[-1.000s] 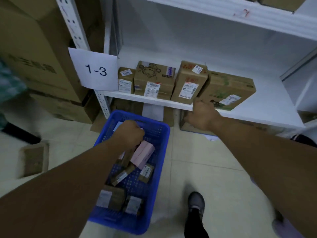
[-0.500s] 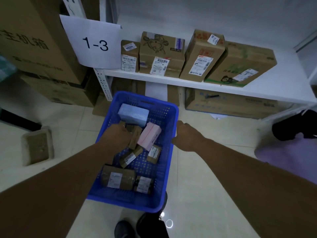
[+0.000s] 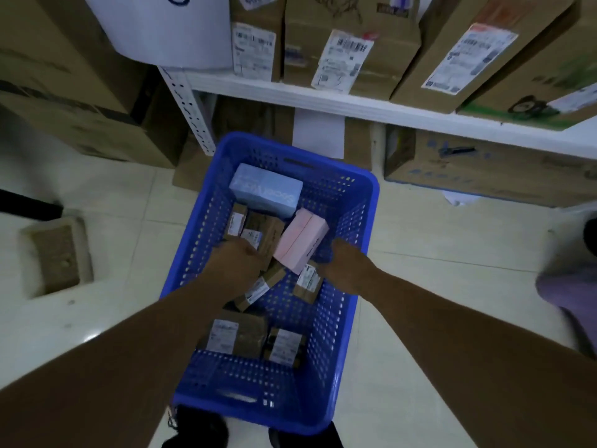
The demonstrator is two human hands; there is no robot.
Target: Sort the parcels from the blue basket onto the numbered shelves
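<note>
The pink box point(image 3: 300, 242) is lying tilted between our hands, its long axis running away from us. Our right hand point(image 3: 345, 266) is sitting just beside its near right edge, while our left hand point(image 3: 237, 265) is resting over a brown labelled parcel point(image 3: 265, 234). Both sets of fingers are hiding from view, so we cannot tell either grip. The blue basket point(image 3: 352, 202) is also holding a pale blue box point(image 3: 266, 194) beyond the fingers and small labelled parcels point(image 3: 235, 334) nearer us.

A pale, glossy tiled floor point(image 3: 452, 286) fills the lower frame, with a soft glare point(image 3: 93, 334) at lower left. Large brown cartons point(image 3: 64, 92) are stacked at upper left. A grey concrete block point(image 3: 56, 253) sits at the left edge. A long carton point(image 3: 500, 169) lies on the floor at right. The light is dim.
</note>
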